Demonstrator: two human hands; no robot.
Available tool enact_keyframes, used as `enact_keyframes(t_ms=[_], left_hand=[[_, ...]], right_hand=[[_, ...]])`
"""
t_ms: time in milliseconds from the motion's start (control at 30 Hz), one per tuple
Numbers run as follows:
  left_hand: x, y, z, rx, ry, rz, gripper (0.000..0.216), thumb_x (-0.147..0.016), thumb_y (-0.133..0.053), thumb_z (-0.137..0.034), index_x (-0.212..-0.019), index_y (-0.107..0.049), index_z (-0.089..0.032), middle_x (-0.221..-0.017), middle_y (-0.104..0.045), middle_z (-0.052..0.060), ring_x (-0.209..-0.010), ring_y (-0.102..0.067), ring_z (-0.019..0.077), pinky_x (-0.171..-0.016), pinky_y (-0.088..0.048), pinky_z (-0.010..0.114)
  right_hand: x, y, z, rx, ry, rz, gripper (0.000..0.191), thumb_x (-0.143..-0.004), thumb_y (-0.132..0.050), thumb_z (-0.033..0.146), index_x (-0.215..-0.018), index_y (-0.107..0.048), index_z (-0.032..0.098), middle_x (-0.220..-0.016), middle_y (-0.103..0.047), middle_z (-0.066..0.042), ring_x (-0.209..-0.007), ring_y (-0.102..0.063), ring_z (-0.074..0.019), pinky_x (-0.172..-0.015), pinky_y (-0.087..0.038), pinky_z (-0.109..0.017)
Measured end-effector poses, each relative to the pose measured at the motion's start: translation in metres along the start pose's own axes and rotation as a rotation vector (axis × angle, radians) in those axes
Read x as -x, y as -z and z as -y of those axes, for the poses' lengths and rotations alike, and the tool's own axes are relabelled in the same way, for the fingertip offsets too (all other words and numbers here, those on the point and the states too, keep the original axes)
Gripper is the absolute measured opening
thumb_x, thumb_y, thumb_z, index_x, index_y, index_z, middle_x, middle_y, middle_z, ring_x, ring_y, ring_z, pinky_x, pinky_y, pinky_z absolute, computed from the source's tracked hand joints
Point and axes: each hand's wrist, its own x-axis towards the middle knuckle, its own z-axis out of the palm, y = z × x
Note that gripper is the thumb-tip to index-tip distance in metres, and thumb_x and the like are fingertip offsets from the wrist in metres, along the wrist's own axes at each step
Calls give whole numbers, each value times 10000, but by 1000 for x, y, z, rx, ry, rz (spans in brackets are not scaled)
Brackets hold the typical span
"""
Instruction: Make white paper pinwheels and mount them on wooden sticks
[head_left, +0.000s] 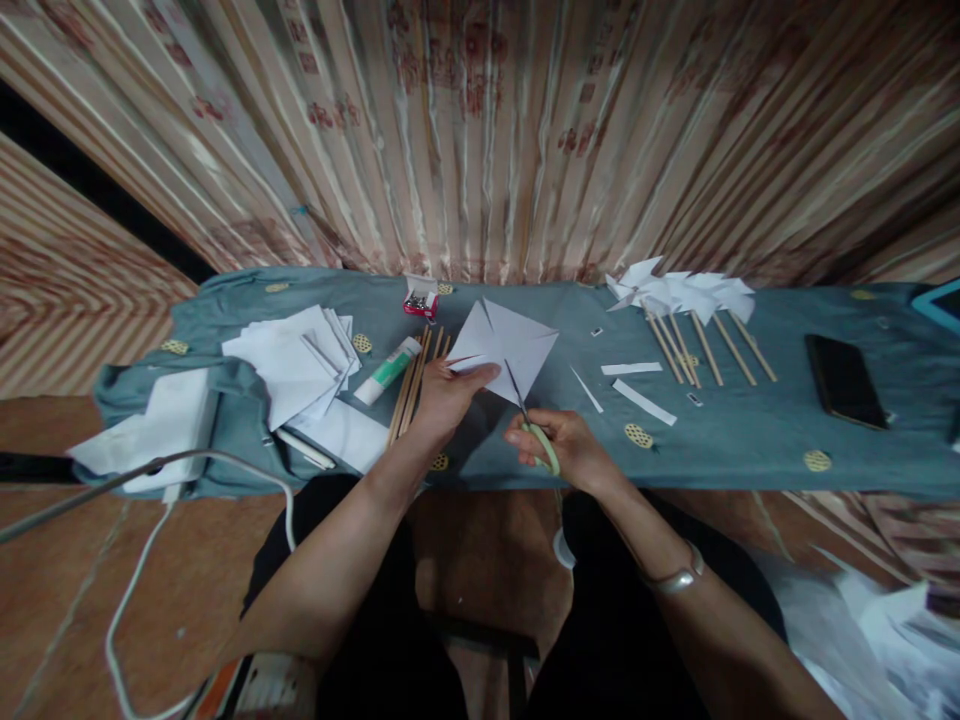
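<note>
Scissors with pale green handles and slim dark blades [526, 412] reached over the near corner of a white square paper sheet [519, 345], which we had in front of us over the blue-green cloth-covered table [720, 440]. To cut well here, we judged, we needed the sheet taut and flat, the blades lined up on the diagonal, and a stop short of the centre, matching the slits at the far and right corners. Our thumb was best kept clear of the blade tips, which pointed close by it.

Our left hand [451, 390] pinched the sheet at its left side, thumb on top and fingers mostly hidden. Our right hand [568, 445] was curled around the scissor handles. In the dim, soft view, we could not tell whether the blades were biting the paper or merely overlapping it.
</note>
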Motion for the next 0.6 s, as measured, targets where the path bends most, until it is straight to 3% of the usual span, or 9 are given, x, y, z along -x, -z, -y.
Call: enact_keyframes(t_ms=[233,400,467,600], left_hand=[[-10,5,3,127,-51,-9,274,-548,-840,-260,-770,-723,-150,-794,-742,33,-730,-666,176,-760,-534,315],[-14,7,3,100,-25,-29,296,-513,-849,-275,-746,-715,-150,-789,-743,47,-730,-683,197,-709,-544,318],[-13,7,4,55,-50,-18,292,-524,-849,-272,-761,-726,-153,-787,-746,44,-732,-686,200,-706,-546,317],[-8,6,3,-36,-54,65,294,-543,-846,-225,-810,-746,-148,-830,-764,65,-788,-699,226,-738,-561,334]], right_hand=[[9,7,8,-22,-81,74,447,-661,-789,601,-746,-665,180,-601,-606,26,-541,-557,-94,-496,-426,-209],[8,26,9,-20,-161,39,512,-586,-812,640,-746,-653,180,-584,-609,30,-548,-565,-102,-503,-425,-218],[5,34,8,-36,-146,-40,552,-567,-802,677,-766,-663,181,-616,-641,12,-560,-579,-111,-500,-426,-223],[-3,43,7,-156,11,-366,572,-566,-798,683,-839,-670,196,-683,-683,-17,-609,-603,-133,-530,-446,-240]])
